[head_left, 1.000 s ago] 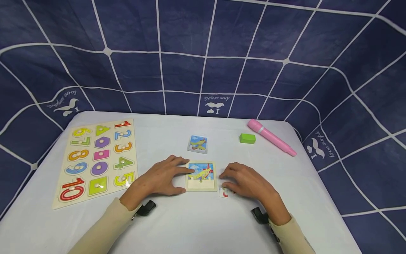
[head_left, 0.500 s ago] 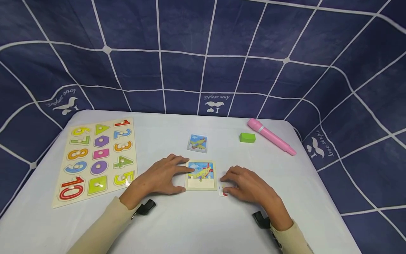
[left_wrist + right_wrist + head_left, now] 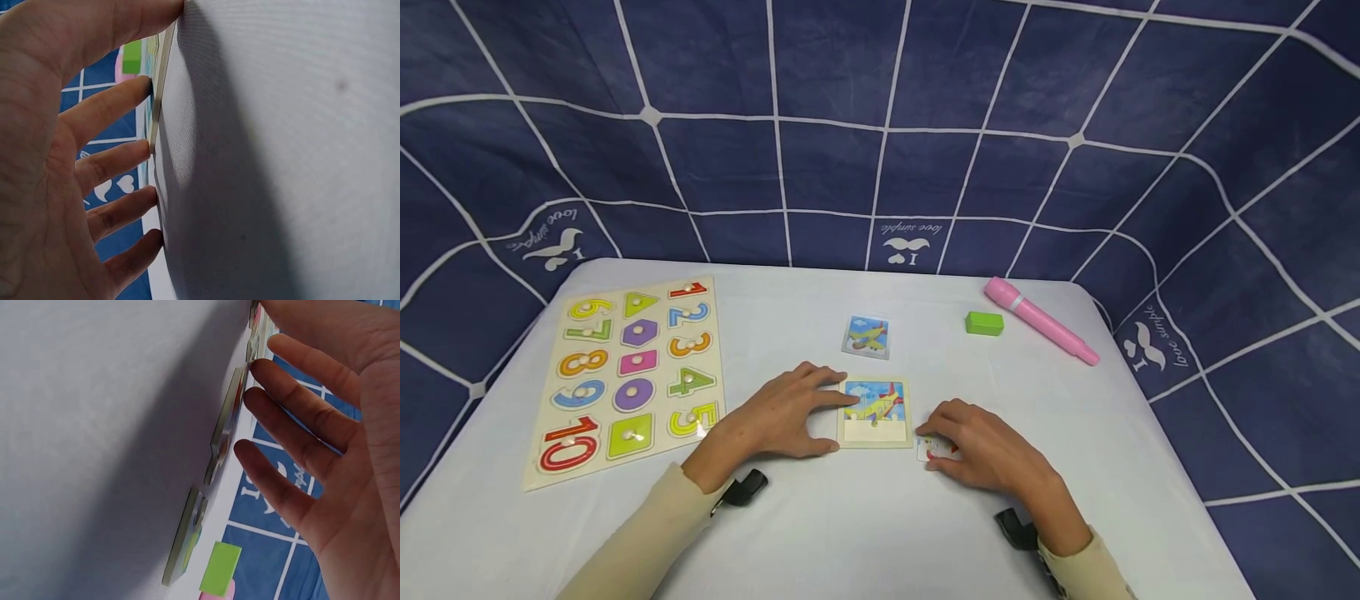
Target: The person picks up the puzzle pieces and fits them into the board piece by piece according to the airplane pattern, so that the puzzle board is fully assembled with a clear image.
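Observation:
My left hand (image 3: 790, 412) rests at the left side of a small wooden puzzle board (image 3: 876, 444), with the forefinger on its airplane picture and the thumb at the near left corner. The board's upper part shows the picture; a bare strip lies along its near side. Just right of the board, my right hand (image 3: 992, 446) reaches down over a small white puzzle piece (image 3: 929, 450), thumb and forefinger at opposite edges. The right palm partly hides the pieces. In the right wrist view, more puzzle pieces (image 3: 227, 415) lie flat under the spread fingers.
A board of numbers and shapes (image 3: 625, 375) lies at the left. Beyond the small board sits an airplane picture puzzle (image 3: 867, 337). A green block (image 3: 984, 323) and a pink marker-shaped stick (image 3: 1041, 321) are at the back right. Dark blue cloth hangs behind the table.
My right hand has come slightly nearer, its thumb shifting from over the white piece to its near edge while the forefinger moves to the far edge. The left hand stays on the board.

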Motion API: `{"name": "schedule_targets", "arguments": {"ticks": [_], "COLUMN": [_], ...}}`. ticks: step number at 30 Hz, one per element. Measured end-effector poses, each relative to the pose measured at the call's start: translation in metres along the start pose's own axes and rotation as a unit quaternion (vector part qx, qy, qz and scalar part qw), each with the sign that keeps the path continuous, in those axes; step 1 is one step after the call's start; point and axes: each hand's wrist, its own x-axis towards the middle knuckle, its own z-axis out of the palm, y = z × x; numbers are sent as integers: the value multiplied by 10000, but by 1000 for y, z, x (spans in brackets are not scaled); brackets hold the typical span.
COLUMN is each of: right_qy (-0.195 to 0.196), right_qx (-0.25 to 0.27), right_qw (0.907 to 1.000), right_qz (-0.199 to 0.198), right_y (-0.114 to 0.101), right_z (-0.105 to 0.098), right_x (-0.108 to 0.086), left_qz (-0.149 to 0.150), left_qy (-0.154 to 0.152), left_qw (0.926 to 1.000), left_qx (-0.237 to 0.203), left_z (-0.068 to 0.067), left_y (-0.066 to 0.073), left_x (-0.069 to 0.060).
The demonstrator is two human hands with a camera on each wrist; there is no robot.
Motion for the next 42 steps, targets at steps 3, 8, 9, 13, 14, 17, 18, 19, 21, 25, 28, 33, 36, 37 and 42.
{"name": "schedule_targets", "arguments": {"ticks": [3, 8, 9, 13, 14, 17, 18, 19, 21, 25, 28, 33, 36, 37, 42], "right_qy": [19, 30, 23, 0, -1, 19, 36, 54, 82, 118, 141, 182, 181, 172, 131], "right_qx": [-56, -51, -39, -12, -12, -26, -37, -44, -69, -140, -187, -207, -192, -189, -235], "right_qw": [10000, 9999, 9999, 9999, 9999, 9999, 9998, 9998, 9997, 9995, 9993, 9991, 9991, 9991, 9988], "right_qz": [-35, -90, -92, -100, -111, -158, -176, -191, -218, -269, -295, -309, -340, -352, -405], "right_y": [0, 0, 0, 0, 0, 0, 0, 0, -1, -2, -2, -4, -5, -5, -9], "right_z": [1, 2, 2, 2, 3, 2, 2, 2, 1, 1, -1, -4, -6, -6, -8], "right_x": [0, 1, 1, 2, 3, 4, 4, 4, 5, 6, 8, 11, 14, 15, 21], "left_qz": [-6, -6, -7, -22, -26, -33, -38, -41, -50, -59, -65, -62, -54, -52, -41], "left_qy": [-8, -1, -3, -11, -11, -5, -8, -6, -9, -23, -31, -21, -6, -3, 6], "left_qw": [10000, 10000, 10000, 10000, 10000, 10000, 10000, 10000, 10000, 10000, 10000, 10000, 10000, 10000, 10000], "left_qx": [17, 30, 30, 33, 36, 31, 29, 24, 15, -7, -2, -8, -17, -20, -22], "left_z": [0, -1, -1, 0, 0, 0, -1, -1, -1, -1, 0, 0, -1, -1, -1], "left_y": [0, 0, 0, 0, 0, 0, 0, 0, 1, 1, 1, 0, 0, 0, 1], "left_x": [0, 0, 0, 0, -1, -1, -1, -1, -1, -1, -1, -1, -1, -1, -1]}}
